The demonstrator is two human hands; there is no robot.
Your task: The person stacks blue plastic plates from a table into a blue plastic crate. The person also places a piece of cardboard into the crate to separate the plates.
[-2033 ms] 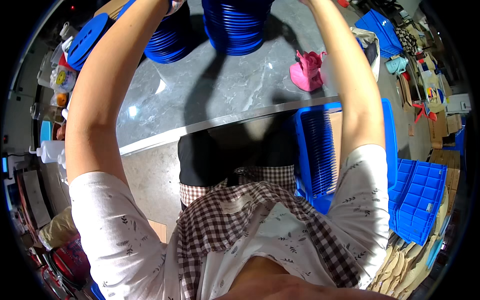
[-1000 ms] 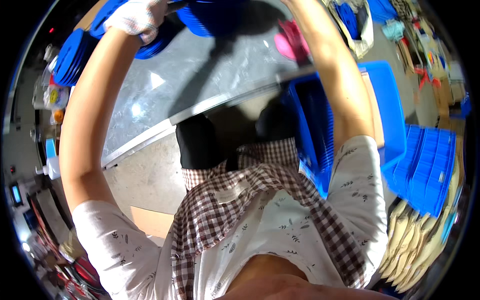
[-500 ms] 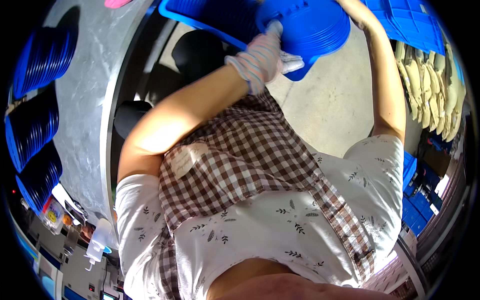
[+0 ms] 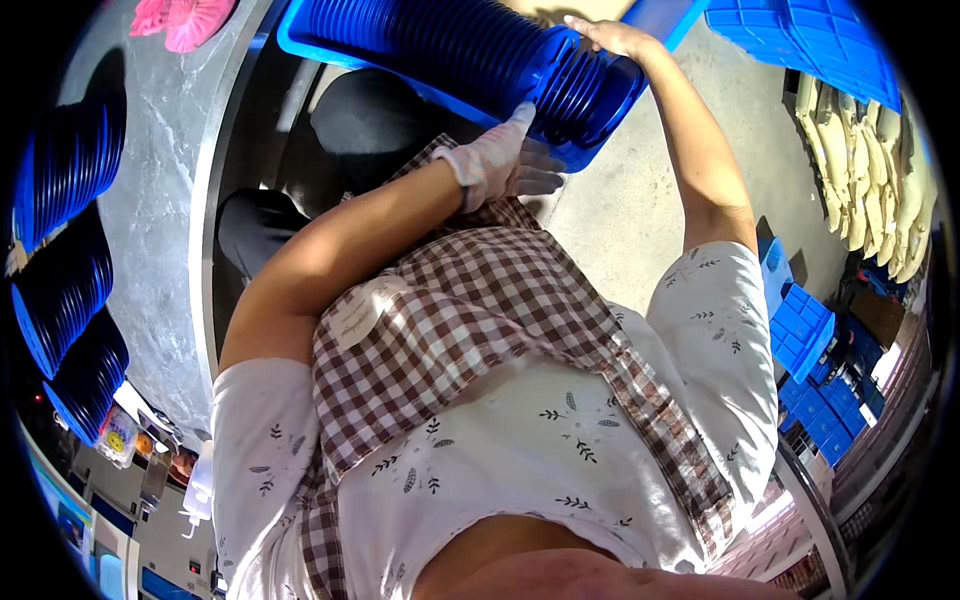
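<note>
So at 12 o'clock there's a long blue bin (image 4: 590, 153) with a row of ridged blue discs (image 4: 430, 48) packed on edge in it, and both hands are on the end lying toward 1 o'clock. The left hand (image 4: 495, 168) is gloved and looks spread: thumb up against the near edge of the discs, the other fingers stretched out lower down, just beside the bin's corner. The right hand (image 4: 612, 38) is at the far side, fingers reaching over the discs' edge, but I honestly can't tell if it's pinching any. My read is that the step in hand is settling a batch into the end of the row, since the last few look looser than the rest. Next move imo calls for squaring those up with even pressure from both sides, then easing the fingers out so nothing tips. Plenty left over too: more stacks of blue discs (image 4: 70, 165) sit between 8 and 10 o'clock on the grey table (image 4: 165, 200), well apart from the hands.
</note>
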